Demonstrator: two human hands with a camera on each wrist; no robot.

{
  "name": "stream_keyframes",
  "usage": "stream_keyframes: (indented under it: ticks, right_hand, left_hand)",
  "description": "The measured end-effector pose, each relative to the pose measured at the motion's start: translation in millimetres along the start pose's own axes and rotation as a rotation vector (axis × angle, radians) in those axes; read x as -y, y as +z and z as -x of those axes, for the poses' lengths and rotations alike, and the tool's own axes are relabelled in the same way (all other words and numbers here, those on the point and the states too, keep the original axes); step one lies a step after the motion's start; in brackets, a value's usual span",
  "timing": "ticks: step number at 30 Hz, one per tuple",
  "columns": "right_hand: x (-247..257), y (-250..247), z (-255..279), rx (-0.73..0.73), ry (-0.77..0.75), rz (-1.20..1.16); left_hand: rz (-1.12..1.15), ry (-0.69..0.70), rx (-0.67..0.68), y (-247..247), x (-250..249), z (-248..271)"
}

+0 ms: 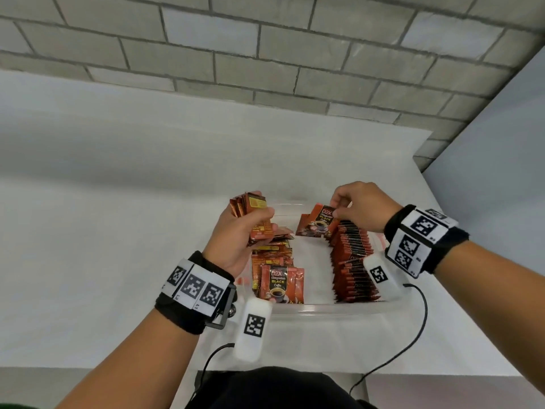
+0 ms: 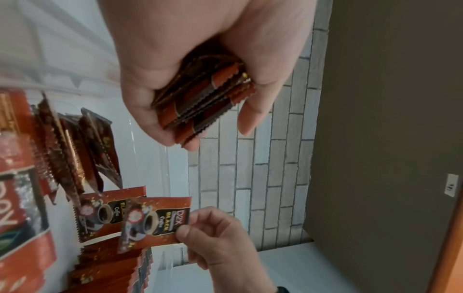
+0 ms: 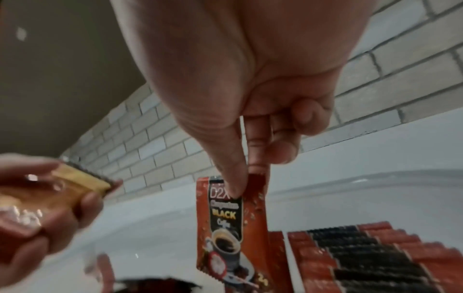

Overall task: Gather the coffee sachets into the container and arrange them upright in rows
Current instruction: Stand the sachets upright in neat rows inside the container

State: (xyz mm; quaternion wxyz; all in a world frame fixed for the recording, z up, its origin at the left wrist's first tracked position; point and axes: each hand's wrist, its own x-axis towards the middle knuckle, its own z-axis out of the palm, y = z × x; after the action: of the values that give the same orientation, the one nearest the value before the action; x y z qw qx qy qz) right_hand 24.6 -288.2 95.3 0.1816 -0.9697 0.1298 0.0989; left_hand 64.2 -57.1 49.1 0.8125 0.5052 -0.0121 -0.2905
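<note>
Clear plastic, head view: container (image 1: pixel 324 309) on the desk (image 1: pixel 118 231) is holding one finished upright row (image 1: pixel 352 261); a loose pile (image 1: pixel 272 261) is waiting.
Left wrist view: left hand (image 2: pixel 200 79) is gripping a sachet stack (image 2: pixel 203 103).
Right wrist view: right hand (image 3: pixel 250 119) is pinching one sachet (image 3: pixel 225 228) above the row's far end.

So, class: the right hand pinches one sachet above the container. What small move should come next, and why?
Probably lower the sachet held by the right hand onto the far end of the upright row: it hangs just beyond that row, while the left hand grips a waiting stack.
</note>
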Motion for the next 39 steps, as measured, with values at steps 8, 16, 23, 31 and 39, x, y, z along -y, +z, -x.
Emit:
stream_keyframes:
  ticks: [8, 16, 23, 31, 39]
  right_hand:
    - [7, 29, -24, 0.107, -0.023, 0.223]
    - [12, 38, -30, 0.126, -0.024, 0.332]
    - [11, 38, -28, 0.119, -0.018, 0.372]
    - [10, 38, -29, 0.109, -0.013, 0.426]
    - [13, 40, -30, 0.086, -0.150, 0.841]
  left_hand:
    - [0.022, -0.026, 0.010, -8, -5, 3]
    - [0.063, -0.054, 0.048, -7, -6, 5]
    - [0.072, -0.070, 0.061, -8, -6, 4]
    - [0.056, -0.086, 0.061, -9, -6, 3]
    - [0.059, -0.087, 0.052, -9, -5, 4]
